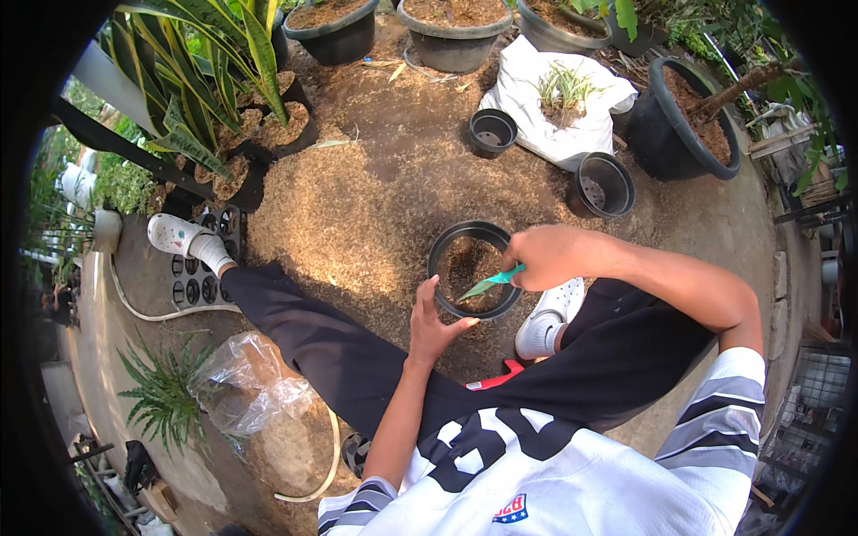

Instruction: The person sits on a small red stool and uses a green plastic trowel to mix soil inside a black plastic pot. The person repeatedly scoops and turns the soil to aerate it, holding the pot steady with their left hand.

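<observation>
Between my feet stands a round black plastic pot [440, 248] with brown soil or planting mix inside. My right hand [547, 256] is closed round the handle of a small green hand trowel [487, 283]; its blade points down to the left into the pot. Near the pot's lower left rim, my left hand [435, 324] has its thumb and fingers spread apart, with nothing in it. Whether its fingertips touch the rim I cannot tell. A red-handled tool [497, 376] lies on the ground by my right shoe, partly hidden by my trouser leg.
Two black pots [492, 132] stand ahead to the right beside a white sack [523, 89] with a small striped plant [565, 91]. Large planters [453, 46] line the back. Snake plants [201, 71] stand far left. A fern [165, 390] and clear plastic bag [255, 380] lie lower left.
</observation>
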